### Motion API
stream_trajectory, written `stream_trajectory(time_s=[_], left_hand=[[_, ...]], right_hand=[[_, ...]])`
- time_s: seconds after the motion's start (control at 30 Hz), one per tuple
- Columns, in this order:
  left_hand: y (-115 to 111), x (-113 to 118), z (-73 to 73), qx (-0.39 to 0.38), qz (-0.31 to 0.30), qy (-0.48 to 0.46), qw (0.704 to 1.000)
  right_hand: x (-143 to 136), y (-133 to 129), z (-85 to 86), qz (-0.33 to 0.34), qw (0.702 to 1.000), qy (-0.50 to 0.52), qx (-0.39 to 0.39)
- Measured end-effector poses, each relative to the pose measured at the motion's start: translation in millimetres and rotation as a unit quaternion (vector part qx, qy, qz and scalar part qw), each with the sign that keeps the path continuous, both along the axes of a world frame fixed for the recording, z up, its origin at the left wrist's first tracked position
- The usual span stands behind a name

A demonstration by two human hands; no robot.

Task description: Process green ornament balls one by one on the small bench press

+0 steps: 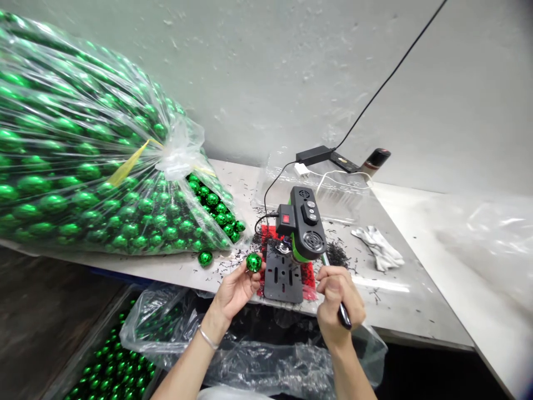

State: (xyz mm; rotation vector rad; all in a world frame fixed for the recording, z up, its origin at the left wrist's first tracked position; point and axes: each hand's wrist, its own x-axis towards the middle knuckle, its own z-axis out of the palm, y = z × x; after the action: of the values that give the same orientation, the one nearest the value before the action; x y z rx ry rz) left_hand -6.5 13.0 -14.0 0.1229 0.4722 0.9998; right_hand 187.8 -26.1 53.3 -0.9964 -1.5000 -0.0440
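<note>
While the left hand (238, 293) pinches one shiny green ball (254, 263) at its fingertips, just left of the slotted base plate (283, 290), the right hand (340, 303) is closed round the black-gripped lever (344, 317) of the small bench machine (306, 216). Red sheet (308, 276) under the plate, black scraps (336, 255) scattered around. One loose ball (205, 258) sits on the table (416, 300), near the big tied clear bag (83, 166) of green balls. White gloves (378, 250) lie right of the machine; black power adapter (314, 154) behind, by the wall (258, 66). From where I stand, more green balls (114, 355) show down left, below table height.
</note>
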Motion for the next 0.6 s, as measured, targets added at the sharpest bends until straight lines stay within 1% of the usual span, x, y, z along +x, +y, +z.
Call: stream_trajectory(time_s=[0.07, 0.1, 0.17, 0.2, 0.23, 0.27, 0.33, 0.37, 0.43, 0.47, 0.5, 0.53, 0.6], left_hand=[[-1.7, 1.0, -1.6, 0.012, -0.010, 0.010, 1.000], [-2.1, 2.2, -2.9, 0.022, -0.013, 0.030, 0.999], [-1.9, 6.4, -7.0, 0.055, -0.008, 0.111, 0.992], [-1.3, 9.6, -9.7, 0.081, 0.002, 0.169, 0.982], [-0.4, 13.6, -12.9, 0.113, 0.013, 0.233, 0.966], [0.7, 18.2, -16.3, 0.148, 0.023, 0.296, 0.943], [3.1, 28.5, -22.7, 0.215, 0.033, 0.409, 0.886], [4.3, 33.8, -25.3, 0.245, 0.038, 0.462, 0.851], [6.3, 43.1, -28.2, 0.292, 0.049, 0.561, 0.773], [7.1, 46.9, -28.8, 0.310, 0.054, 0.600, 0.735], [7.8, 50.1, -28.9, 0.325, 0.055, 0.628, 0.704], [8.4, 52.5, -28.9, 0.338, 0.054, 0.645, 0.683], [9.4, 55.7, -29.3, 0.357, 0.050, 0.656, 0.663]], right_hand=[[0.1, -0.1, 0.2, -0.002, 1.000, -0.002, 0.000], [0.1, -0.1, 0.6, -0.002, 1.000, -0.003, 0.000], [-0.3, -0.1, 1.6, -0.004, 1.000, -0.006, 0.002], [-0.6, -0.1, 2.2, -0.004, 1.000, -0.007, 0.002], [-0.9, -0.2, 2.6, -0.005, 1.000, -0.008, 0.002], [-1.1, -0.3, 3.0, -0.006, 1.000, -0.010, 0.000], [-1.5, -0.5, 3.5, -0.009, 1.000, -0.012, -0.001], [-1.6, -0.7, 3.7, -0.010, 1.000, -0.013, -0.001], [-1.6, -1.3, 4.3, -0.011, 1.000, -0.015, -0.003], [-1.5, -1.6, 4.8, -0.012, 1.000, -0.018, -0.005], [-1.4, -1.9, 5.4, -0.012, 1.000, -0.023, -0.009], [-1.3, -2.1, 6.0, -0.012, 0.999, -0.027, -0.012], [-1.1, -2.4, 6.7, -0.014, 0.999, -0.033, -0.011]])
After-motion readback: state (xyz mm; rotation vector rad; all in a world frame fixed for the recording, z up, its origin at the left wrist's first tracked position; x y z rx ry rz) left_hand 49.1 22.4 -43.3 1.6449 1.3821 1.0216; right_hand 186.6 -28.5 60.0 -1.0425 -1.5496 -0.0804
